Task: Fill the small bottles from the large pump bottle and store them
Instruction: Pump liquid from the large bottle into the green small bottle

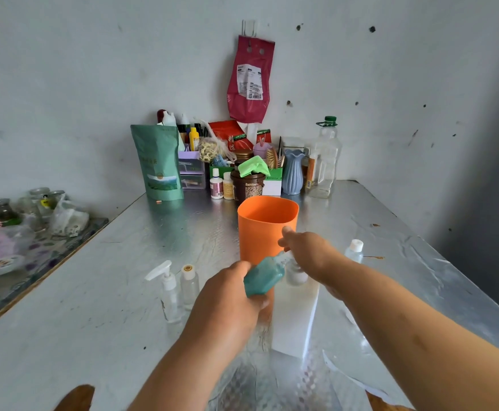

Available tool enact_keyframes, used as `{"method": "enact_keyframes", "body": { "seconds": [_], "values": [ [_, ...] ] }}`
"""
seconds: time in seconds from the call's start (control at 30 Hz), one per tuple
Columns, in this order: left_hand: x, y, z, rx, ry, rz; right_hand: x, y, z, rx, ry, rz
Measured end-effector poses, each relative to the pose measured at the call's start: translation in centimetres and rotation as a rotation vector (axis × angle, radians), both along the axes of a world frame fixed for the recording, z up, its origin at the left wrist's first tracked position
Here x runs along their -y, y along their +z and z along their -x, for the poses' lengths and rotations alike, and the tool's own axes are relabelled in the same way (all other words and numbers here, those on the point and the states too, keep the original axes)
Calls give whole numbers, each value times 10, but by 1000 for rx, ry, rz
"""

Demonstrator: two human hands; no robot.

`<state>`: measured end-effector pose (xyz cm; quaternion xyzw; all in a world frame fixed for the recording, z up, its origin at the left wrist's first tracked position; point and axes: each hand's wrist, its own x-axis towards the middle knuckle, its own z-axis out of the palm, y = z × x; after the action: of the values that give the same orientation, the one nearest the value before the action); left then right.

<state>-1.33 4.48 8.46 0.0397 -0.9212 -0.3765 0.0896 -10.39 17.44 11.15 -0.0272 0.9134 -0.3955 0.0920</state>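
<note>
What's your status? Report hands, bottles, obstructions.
Left hand grips teal bottle, tilted, tip toward small clear bottle. Right hand holds that bottle's neck. Orange cup stands close behind, not blocking.

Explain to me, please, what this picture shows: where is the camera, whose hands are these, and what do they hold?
There is no machine: a person works with bare hands, and one camera worn on the head looks down at them. The left hand grips a tilted teal bottle. The right hand reaches to its neck, near a small clear bottle; its grip is hidden. On the silver table stand an orange cup, a clear pump bottle, a beige-capped bottle and a white-capped bottle.
</note>
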Motion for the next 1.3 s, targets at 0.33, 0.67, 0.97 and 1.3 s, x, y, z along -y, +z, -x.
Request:
{"method": "enact_keyframes", "body": {
  "seconds": [0.33,0.67,0.97,1.3],
  "values": [
    [1,10,-4,-30,19,29,0,15,-9,-48,-35,11],
    [1,9,-2,-34,10,14,0,12,-7,-60,8,-23],
    [0,3,1,18,7,-3,2,-4,-4,-84,10,-108],
    [1,10,-6,-30,12,25,0,8,-7,-130,5,-105]
  ]
}}
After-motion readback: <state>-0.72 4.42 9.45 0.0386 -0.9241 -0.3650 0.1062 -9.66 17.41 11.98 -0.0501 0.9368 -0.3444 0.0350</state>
